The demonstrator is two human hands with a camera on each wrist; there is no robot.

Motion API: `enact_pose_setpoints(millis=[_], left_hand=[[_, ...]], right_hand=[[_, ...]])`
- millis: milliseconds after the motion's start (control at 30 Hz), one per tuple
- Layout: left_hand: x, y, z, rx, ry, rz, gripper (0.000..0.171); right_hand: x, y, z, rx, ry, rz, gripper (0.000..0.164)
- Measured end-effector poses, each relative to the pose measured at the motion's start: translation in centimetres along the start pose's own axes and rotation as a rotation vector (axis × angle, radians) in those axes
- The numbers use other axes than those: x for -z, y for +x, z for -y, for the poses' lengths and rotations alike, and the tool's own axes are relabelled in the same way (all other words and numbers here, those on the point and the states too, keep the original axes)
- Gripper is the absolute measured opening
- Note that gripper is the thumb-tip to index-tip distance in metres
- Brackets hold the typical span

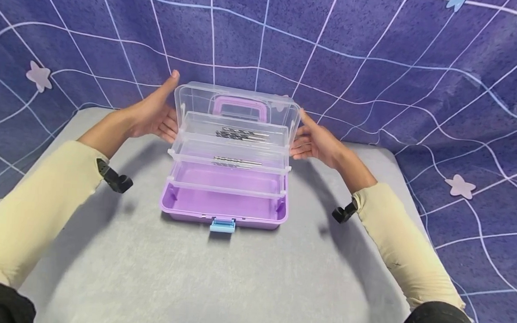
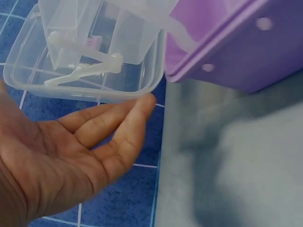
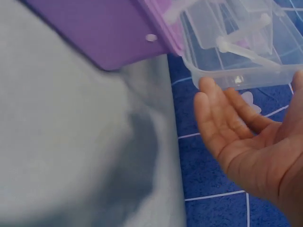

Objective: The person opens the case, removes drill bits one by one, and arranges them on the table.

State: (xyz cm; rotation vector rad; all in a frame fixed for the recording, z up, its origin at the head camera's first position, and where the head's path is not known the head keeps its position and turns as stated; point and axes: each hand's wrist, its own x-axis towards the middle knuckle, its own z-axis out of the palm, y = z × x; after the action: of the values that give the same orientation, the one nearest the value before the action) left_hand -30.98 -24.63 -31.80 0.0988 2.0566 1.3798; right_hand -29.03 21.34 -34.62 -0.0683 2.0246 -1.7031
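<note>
Where the table [image 1: 192, 284] runs toward me in front of the box [image 1: 256, 223], I see two cream sleeves [image 1: 35, 205] reaching forward, one along each side of the box, each with a small wrist camera [image 1: 115, 177] near its cuff. The blue latch [image 1: 223, 226] sits at the middle of the box's front edge, free of the lid [image 1: 196, 93]. The purple box itself stands upright on the table, front turned my way. Behind its front wall, clear trays [image 1: 194, 151] rise in steps toward its back. A few drill bits [image 1: 237, 161] lie on the box's lower step, and a thicker bunch [image 1: 242, 134] one step up; I cannot count them.

At the box's left, the left hand [image 1: 154, 113] has its thumb apart from its lightly bent fingers, which lie close together and clamp nothing. At the box's right, the right hand [image 1: 320, 142] nearly mirrors it, fingers a little apart, gripping nothing. Both sets of fingertips are right by the lid's rim; I cannot tell whether they touch.

The clear lid stands up at the back of the box, the purple handle [image 1: 240, 101] showing in it. I judge the opening done: latch loose, lid raised, trays spread. Folding the trays and shutting the lid are not done. Beyond the box hangs blue cloth [image 1: 289, 47].
</note>
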Motion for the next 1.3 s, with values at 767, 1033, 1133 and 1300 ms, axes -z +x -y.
enact_pose_setpoints(millis=[767, 1033, 1133, 1300], left_hand=[[-2.0, 0.3, 3.5, -0.27, 0.004, -0.354, 0.045], [-2.0, 1.4, 4.1, -0.251, 0.011, -0.362, 0.029], [-2.2, 1.6, 4.3, -0.245, 0.004, -0.353, 0.023], [-2.4, 2.0, 4.6, -0.214, 0.013, -0.33, 0.027]], right_hand=[[-3.3, 0.6, -3.0, 0.373, -0.08, -0.239, 0.038], [-3.8, 2.0, -3.4, 0.357, -0.108, -0.302, 0.038], [-4.0, 2.5, -3.6, 0.35, -0.137, -0.326, 0.038], [-4.1, 3.2, -4.1, 0.314, -0.164, -0.356, 0.038]])
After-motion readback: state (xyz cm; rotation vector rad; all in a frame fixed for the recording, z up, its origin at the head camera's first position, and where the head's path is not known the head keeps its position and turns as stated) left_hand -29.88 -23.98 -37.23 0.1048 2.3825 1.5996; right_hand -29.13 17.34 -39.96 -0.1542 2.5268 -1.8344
